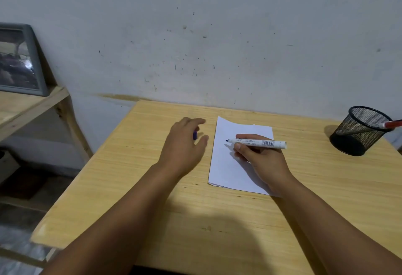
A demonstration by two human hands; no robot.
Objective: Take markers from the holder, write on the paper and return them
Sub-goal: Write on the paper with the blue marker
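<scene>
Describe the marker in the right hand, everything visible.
The marker has a white barrel with small printed text and a barcode near its rear end. Its cap is off, baring a dark blue tip that points left, just above or on the white paper; contact cannot be confirmed. It lies nearly level, rear end toward the mesh holder. The right hand grips its front half with the fingers, resting on the paper. The paper looks unmarked. A blue piece, likely the cap, shows in the left hand.

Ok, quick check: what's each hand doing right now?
Left hand: loosely closed on the blue cap, beside the paper.
Right hand: closed on the uncapped marker, tip over the paper.
</scene>
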